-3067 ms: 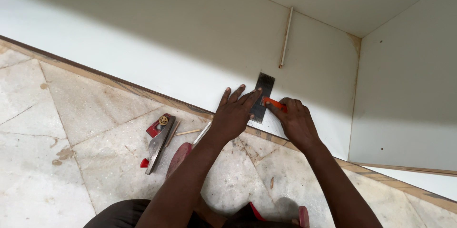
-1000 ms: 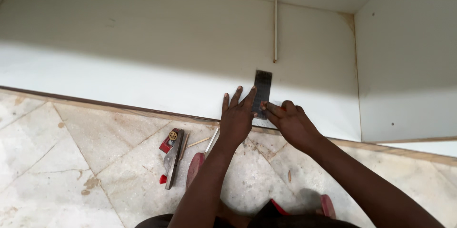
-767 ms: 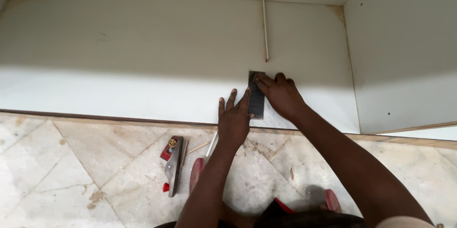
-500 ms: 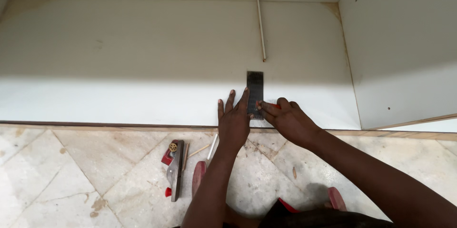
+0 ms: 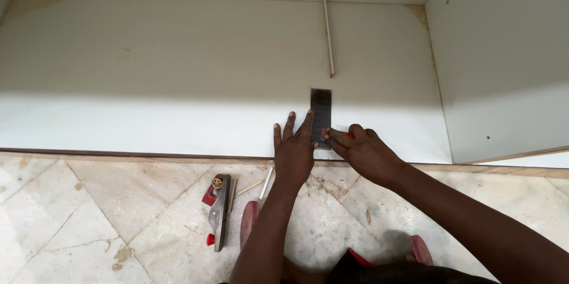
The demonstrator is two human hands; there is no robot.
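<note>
left hand [image 5: 293, 150]: flat, fingers spread, pinning dark rectangular metal square blade [image 5: 320, 117] on white laminate cabinet panel [image 5: 148, 88] | right hand [image 5: 361, 152]: pinched on small red-orange pencil [image 5: 339, 134] touching blade's right edge, near panel's front edge | tip: press blade firmly, keep pencil tight to edge | red hand plane [image 5: 217, 208] on marble floor [image 5: 89, 213]

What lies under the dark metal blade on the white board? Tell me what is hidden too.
The dark metal blade lies flat on the white board. The left hand presses its near end; the right hand covers the board beside it.
</note>
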